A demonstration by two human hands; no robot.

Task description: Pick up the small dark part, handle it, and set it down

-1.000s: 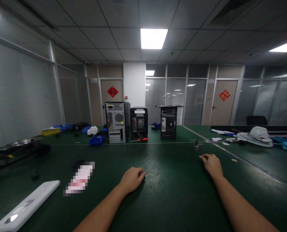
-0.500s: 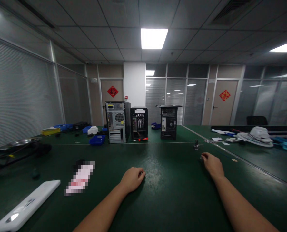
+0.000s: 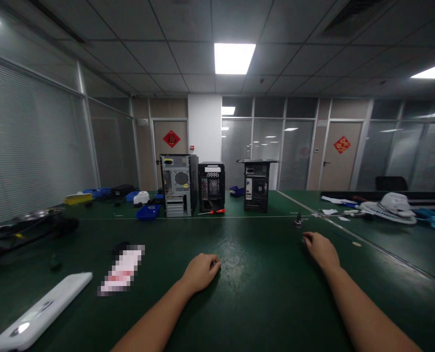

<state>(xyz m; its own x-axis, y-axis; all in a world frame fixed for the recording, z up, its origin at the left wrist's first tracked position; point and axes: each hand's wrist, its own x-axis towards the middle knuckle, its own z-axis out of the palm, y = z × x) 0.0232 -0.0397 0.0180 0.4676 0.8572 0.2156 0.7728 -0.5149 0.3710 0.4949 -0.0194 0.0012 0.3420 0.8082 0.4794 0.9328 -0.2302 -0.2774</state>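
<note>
My left hand [image 3: 202,272] rests on the green table [image 3: 254,303] with its fingers curled closed. Whatever those fingers may hold is hidden. Further right, my right hand [image 3: 322,250] is closed in a pinch low over the table. Something tiny may be between its fingertips, too small to name. Just beyond that hand stands a small dark metal piece [image 3: 297,221], apart from the fingers. A red-handled screwdriver [image 3: 217,211] lies further back, in front of a black computer case [image 3: 212,188].
A larger computer case [image 3: 179,186] and another case [image 3: 256,188] stand at the back. At left lie a blue tray [image 3: 147,212], a white panel [image 3: 43,310] and a blurred-out pink sheet [image 3: 124,271]. A white hat [image 3: 389,208] sits at right.
My right hand has shifted very slightly, and the small glint at its fingertips shows less clearly. My left hand and the objects on the table stay put.
</note>
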